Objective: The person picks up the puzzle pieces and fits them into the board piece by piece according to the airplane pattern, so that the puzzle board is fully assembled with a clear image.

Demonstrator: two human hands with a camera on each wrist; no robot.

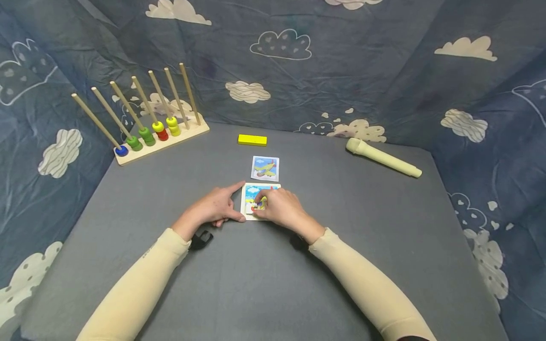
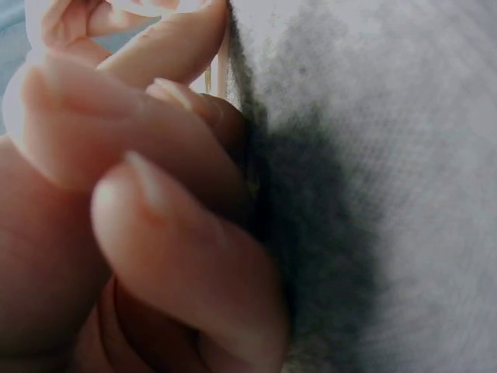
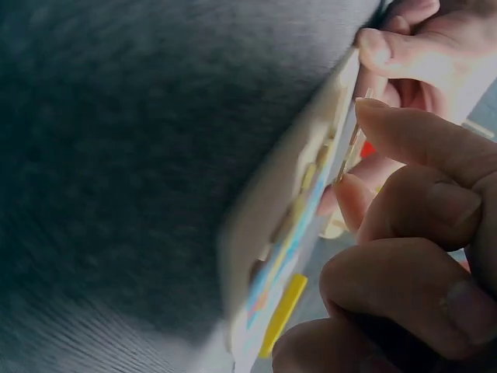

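Puzzle board (image 1: 243,201) lies flat at mid-surface, between the hands; a picture in blue, yellow and red shows inside its pale rim. Right hand (image 1: 283,208): thumb and index fingertip pinch a thin puzzle piece (image 3: 354,140), seen edge-on in the right wrist view, above the board; remaining fingers curled. Left hand (image 1: 215,204): index and thumb extended and spread, index tip at the board's far left corner, thumb at its near left corner; other fingers folded under, grasping nothing visible.

Airplane picture card (image 1: 265,168) lies just beyond the board's far edge. Yellow block (image 1: 252,139) near the far edge of the surface (image 1: 256,293), long side roughly parallel to it. Peg stand (image 1: 194,131) with blue, green, red and yellow rings at the far left corner, set at a slant. Cream microphone-shaped object (image 1: 384,158) near the far right corner, lying diagonally.
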